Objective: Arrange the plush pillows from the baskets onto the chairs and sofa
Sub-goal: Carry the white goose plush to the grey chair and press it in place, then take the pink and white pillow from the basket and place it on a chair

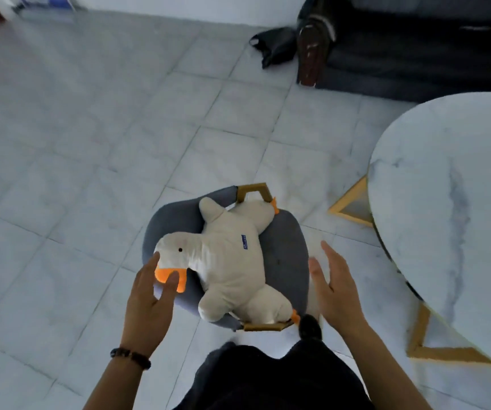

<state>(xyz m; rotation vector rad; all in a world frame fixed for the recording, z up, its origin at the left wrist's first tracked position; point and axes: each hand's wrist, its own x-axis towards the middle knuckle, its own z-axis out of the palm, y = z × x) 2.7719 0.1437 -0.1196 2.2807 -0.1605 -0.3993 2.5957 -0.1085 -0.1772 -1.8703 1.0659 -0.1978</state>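
Note:
A white plush goose pillow (232, 255) with an orange beak lies across a round grey basket (285, 253) with tan handles, on the tiled floor just in front of me. My left hand (149, 303) hovers open at the goose's head, fingertips at the beak and the basket's left rim. My right hand (336, 288) is open beside the basket's right rim, palm facing inward, apart from the plush. A dark sofa (415, 54) stands at the top right.
A round marble-top table (451, 202) with gold legs fills the right side. A black bag (274, 45) lies on the floor by the sofa's arm. My dark clothing and shoe show at the bottom. Pale floor tiles stretch to the left.

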